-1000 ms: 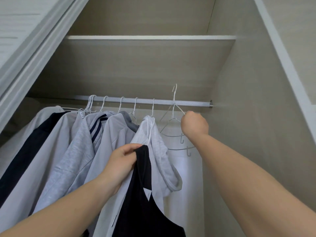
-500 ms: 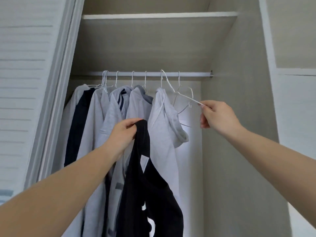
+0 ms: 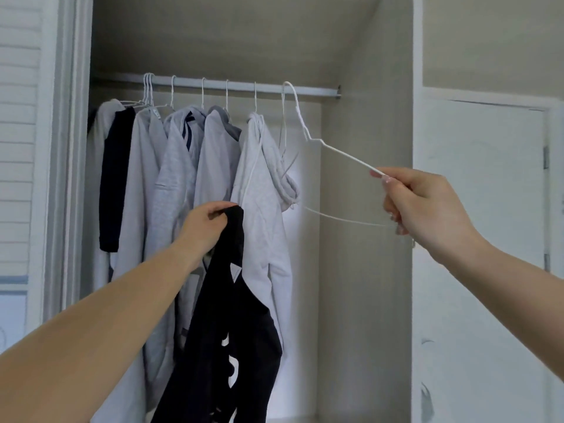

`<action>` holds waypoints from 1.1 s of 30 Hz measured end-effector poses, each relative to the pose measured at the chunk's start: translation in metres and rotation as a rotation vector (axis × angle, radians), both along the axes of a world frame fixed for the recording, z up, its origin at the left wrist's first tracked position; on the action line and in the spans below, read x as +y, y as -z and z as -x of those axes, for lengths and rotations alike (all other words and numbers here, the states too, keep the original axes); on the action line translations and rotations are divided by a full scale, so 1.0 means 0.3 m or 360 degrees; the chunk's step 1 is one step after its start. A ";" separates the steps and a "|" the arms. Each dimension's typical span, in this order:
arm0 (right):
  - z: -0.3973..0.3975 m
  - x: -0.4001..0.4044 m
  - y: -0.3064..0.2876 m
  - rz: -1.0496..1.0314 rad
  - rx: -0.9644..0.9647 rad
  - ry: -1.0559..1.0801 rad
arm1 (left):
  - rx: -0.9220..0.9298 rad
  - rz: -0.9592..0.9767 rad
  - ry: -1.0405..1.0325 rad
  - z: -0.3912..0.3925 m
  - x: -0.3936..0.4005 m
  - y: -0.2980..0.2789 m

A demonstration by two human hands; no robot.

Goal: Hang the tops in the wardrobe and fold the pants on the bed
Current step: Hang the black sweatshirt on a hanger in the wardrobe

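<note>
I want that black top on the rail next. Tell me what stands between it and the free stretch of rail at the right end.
Nothing visible blocks it. The black top hangs from the left hand in front of the grey hoodie; the rail right of that hoodie carries only bare wire hangers, one held by the right hand.

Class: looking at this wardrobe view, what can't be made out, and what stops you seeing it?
Head view:
- Black top: its lower part is cut off by the bottom edge.
- White hanger: its far end is hidden inside the right hand.
- Black top's collar: covered by the left hand.
- Bed and pants: outside the view.
</note>
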State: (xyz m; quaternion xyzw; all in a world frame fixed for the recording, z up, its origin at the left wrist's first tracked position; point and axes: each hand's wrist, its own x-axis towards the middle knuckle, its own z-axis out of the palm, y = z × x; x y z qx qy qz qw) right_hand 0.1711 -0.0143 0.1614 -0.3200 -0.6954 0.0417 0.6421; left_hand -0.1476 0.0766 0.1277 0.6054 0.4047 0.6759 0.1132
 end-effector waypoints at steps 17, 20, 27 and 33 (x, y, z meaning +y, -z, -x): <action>-0.348 -0.036 0.170 0.0759 0.0354 -0.0755 | 0.0165 0.0213 -0.0074 -0.185 0.003 0.086; -0.385 -0.006 0.163 0.0853 0.0408 -0.0779 | 0.0280 0.0198 -0.0017 -0.227 -0.020 0.081; -0.370 0.053 0.180 0.0924 0.0393 -0.0877 | 0.0368 0.0070 0.0075 -0.328 -0.084 0.044; -0.344 0.087 0.205 0.0917 0.0357 -0.0937 | 0.0324 -0.0028 0.0247 -0.437 -0.127 -0.001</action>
